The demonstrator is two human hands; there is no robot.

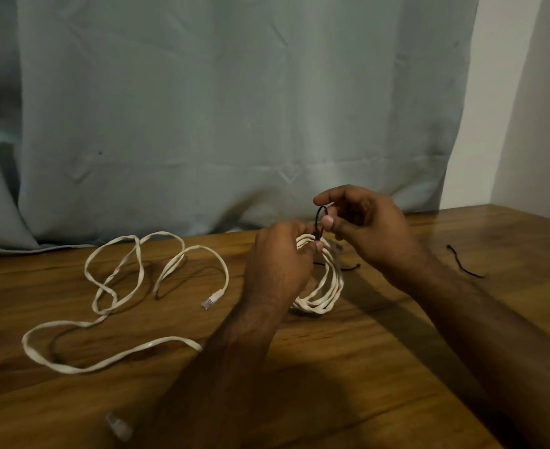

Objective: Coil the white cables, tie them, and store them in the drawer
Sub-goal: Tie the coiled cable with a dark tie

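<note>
Head view. Left hand (278, 254) gripped top of coiled white cable (324, 286), holding loops bunched so tie could go on. Right hand (361, 222) pinched black tie (319, 222), thin cord looped just above coil. Coil's lower loops rested on wooden bench (364, 367). Left of coil: second white cable (118, 286), flat, limp, uncoiled. Right of coil: spare black tie (464, 262). Drawer not visible.

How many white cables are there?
2. One coiled cable is held by the left hand and right hand. One loose cable lies on the table, left.
</note>
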